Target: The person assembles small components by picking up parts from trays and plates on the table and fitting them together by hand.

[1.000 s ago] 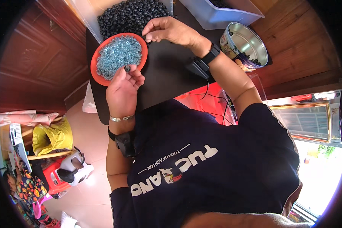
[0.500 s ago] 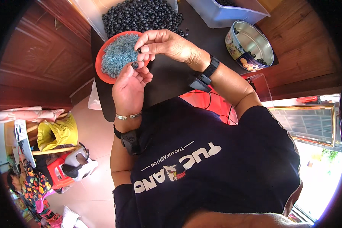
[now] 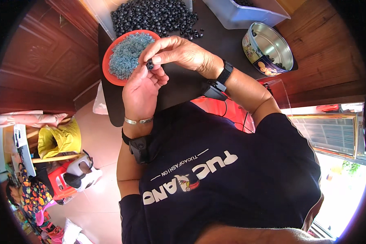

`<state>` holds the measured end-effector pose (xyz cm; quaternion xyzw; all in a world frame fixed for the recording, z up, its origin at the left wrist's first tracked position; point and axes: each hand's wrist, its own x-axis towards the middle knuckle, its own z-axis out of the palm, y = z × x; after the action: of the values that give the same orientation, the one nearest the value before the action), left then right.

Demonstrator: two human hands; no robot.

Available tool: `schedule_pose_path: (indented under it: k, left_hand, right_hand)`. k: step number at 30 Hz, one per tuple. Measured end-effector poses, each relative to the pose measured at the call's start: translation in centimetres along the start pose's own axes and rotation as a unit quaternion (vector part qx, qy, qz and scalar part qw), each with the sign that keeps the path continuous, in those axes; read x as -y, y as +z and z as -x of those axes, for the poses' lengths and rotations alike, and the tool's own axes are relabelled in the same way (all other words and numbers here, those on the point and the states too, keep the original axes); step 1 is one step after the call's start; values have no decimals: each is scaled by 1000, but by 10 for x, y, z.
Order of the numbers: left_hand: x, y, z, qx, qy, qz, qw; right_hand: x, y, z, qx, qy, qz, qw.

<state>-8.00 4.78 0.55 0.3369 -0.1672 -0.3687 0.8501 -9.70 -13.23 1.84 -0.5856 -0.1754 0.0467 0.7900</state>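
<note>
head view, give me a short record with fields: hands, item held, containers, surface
left hand: palm up, fingertips at the small black bead
right hand: pinching the small black bead from above
orange bowl: holds pale blue small parts
black bead pile: loose, behind the bowl
round tin: open, few dark beads inside
black tabletop: under the hands

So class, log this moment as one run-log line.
left hand: cups small black part | right hand: pinches same part | beside: red bowl of bluish rings | round tin: apart

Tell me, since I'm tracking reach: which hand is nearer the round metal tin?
Right. The right hand is beside the orange bowl, with the tin off to its right; the left hand sits lower-left, farther away.
</note>
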Motion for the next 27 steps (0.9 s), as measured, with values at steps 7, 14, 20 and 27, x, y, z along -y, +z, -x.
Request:
schedule_pose_path:
  k: [7, 14, 20, 27]
  left_hand:
    - [3, -2, 1, -21, -1, -5, 1000]
    - [4, -6, 0, -43, 1, -16, 999]
    - [5, -8, -1, -27, 9, -40, 999]
    - [6, -2, -1, -43, 8, -46, 998]
  right_hand:
    - [-3, -1, 1, 4, 11, 4, 1000]
    - [-6, 1, 0, -21, 7, 29, 999]
    - [-2, 5, 2, -32, 6, 42, 999]
    - [-6, 0, 3, -24, 11, 42, 999]
